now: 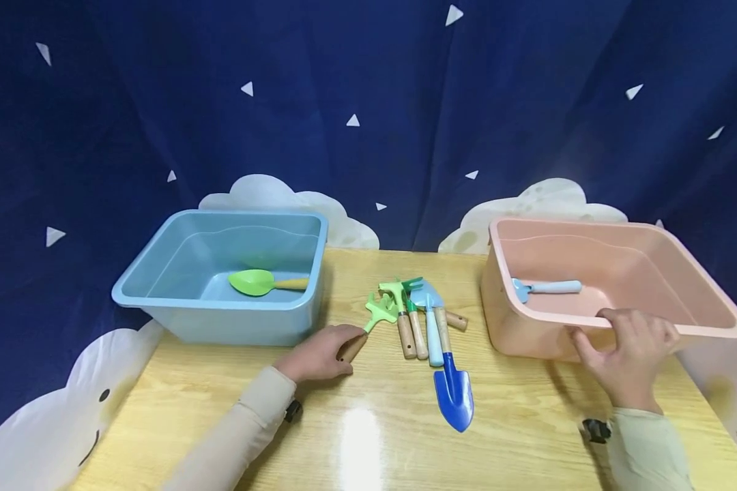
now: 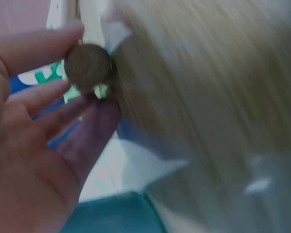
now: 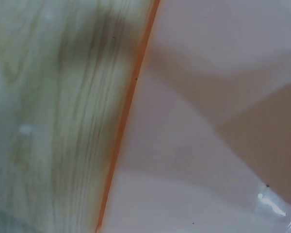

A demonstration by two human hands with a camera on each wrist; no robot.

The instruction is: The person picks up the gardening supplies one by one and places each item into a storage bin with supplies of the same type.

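Observation:
My left hand [image 1: 322,353] pinches the wooden handle of a light green hand rake [image 1: 381,310], its prongs pointing away at the edge of a tool pile. In the left wrist view the round handle end [image 2: 88,65] sits between thumb and fingers. At the right, my right hand [image 1: 632,348] grips the front rim of a pink bin [image 1: 516,327], thumb on the outer wall. The right wrist view shows only the bin's pink wall [image 3: 184,160] and the table. Beside the rake lie a blue trowel [image 1: 454,399], a light blue trowel [image 1: 432,341] and several green-headed tools.
A blue bin [image 1: 233,324] stands at the left, holding a green trowel [image 1: 253,281] with a yellowish handle. Inside the pink bin lies a light blue tool [image 1: 555,287]. Behind the wooden table [image 1: 399,450] hangs a dark blue curtain [image 1: 405,150].

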